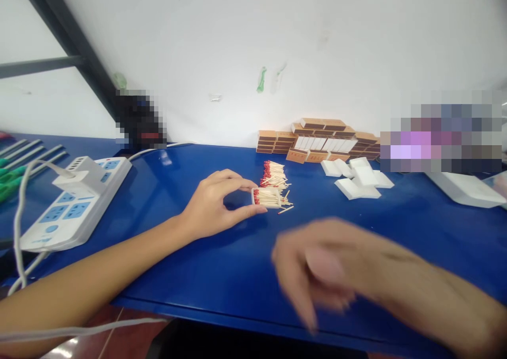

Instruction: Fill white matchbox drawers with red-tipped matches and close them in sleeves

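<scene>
My left hand (219,203) pinches a small white matchbox tray (273,206) between thumb and fingers, just over the blue tabletop. Red-tipped matches (266,196) fill the tray, heads toward my hand. Right behind it lies a loose heap of matches (274,173), with a few strays by the tray's right end. Nearer the table's front edge, my right hand (317,269) hangs with its fingers pointing down, smeared by motion. Whether it holds anything does not show.
Stacked brown matchboxes (322,124) stand against the wall. Several white trays (362,177) lie in a pile at the right, near a larger white box (463,187). A power strip (85,211) with a white cable sits at the left, beside green-handled tools (11,177).
</scene>
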### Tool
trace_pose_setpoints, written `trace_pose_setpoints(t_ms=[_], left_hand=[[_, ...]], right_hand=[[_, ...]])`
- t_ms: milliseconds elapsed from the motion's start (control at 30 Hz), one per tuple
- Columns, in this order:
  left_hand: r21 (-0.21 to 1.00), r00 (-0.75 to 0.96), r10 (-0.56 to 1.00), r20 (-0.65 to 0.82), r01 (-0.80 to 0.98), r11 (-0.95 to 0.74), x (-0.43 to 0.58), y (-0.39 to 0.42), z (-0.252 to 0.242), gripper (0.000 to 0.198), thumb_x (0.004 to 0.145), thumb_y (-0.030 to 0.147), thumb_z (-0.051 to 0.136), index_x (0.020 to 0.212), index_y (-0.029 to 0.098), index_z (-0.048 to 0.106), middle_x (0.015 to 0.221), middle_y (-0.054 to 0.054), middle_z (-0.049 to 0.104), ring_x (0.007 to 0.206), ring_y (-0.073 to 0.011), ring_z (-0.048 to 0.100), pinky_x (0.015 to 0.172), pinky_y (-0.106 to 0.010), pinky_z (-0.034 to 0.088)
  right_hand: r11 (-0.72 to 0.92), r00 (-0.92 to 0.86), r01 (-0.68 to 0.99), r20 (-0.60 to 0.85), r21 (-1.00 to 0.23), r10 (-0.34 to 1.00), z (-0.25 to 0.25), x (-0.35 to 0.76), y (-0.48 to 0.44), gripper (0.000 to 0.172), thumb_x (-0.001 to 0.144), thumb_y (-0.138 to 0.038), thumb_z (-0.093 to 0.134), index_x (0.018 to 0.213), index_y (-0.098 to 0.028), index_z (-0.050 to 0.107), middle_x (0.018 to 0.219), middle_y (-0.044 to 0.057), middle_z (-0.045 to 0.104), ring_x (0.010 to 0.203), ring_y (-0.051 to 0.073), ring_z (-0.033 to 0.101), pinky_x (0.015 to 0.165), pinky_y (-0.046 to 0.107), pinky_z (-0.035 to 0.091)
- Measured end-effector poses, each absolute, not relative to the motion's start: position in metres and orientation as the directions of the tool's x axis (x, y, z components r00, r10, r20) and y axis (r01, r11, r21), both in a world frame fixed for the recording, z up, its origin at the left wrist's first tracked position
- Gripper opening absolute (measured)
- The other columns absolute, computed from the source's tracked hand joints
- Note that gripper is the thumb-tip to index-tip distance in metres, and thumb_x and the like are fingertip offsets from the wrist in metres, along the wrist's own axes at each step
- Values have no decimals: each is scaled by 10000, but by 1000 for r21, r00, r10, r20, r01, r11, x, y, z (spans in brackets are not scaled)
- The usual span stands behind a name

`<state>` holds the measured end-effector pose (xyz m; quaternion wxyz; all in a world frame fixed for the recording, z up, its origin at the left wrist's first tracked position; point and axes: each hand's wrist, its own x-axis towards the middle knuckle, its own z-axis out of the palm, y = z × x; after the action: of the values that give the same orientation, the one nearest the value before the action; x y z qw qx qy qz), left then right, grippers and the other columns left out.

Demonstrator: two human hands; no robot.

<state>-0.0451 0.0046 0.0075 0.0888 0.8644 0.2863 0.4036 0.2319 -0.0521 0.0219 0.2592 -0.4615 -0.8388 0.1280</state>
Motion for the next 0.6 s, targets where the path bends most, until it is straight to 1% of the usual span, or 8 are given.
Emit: trace_pose_setpoints(t_ms=[67,167,267,367,500,600], left_hand=[[391,481,578,659,437,-810,-46,5,8,333,865,450,831,1070,195,771,1008,-68,798,934,-203,728,873,-362,599],[404,431,605,670,473,-783,-46,5,7,312,851,420,848,1057,197,778,1003,-61,799,927,-200,727,860,-356,595],[410,422,619,663,487,-771,-46,6,7,292,851,401,850,1047,196,781,1003,-57,799,925,-194,727,869,-351,592],[408,453,622,639,486,-773,-46,6,6,305,859,415,840,1068,201,779,1010,-57,795,928,-195,722,872,-354,592],[391,503,615,608,484,-783,-47,7,4,340,858,453,834,1086,208,777,1038,-67,787,942,-210,719,882,-377,594],[397,516,633,577,500,-770,-48,7,2,358,856,485,827,1085,213,783,1047,-79,774,942,-218,720,881,-387,599]], right_hand=[[549,-450,709,316,-442,835,24,232,-44,299,931,-530,687,910,-240,756,750,42,700,714,206,652,587,315,496],[556,-468,711,300,-431,831,29,236,-29,292,928,-521,678,871,-242,740,689,28,662,649,192,610,559,308,455],[547,-516,722,196,-423,834,29,240,-18,218,946,-434,667,868,-239,725,707,17,657,621,171,587,562,300,445],[523,-545,744,76,-415,835,25,241,-15,165,971,-353,636,873,-237,700,735,4,648,615,154,568,571,291,438],[512,-561,736,26,-443,828,21,240,-17,218,1018,-336,572,850,-228,661,760,9,651,628,151,565,574,287,430],[496,-558,719,21,-487,829,24,238,-22,211,1031,-348,556,888,-230,656,775,9,655,631,150,565,569,287,428]])
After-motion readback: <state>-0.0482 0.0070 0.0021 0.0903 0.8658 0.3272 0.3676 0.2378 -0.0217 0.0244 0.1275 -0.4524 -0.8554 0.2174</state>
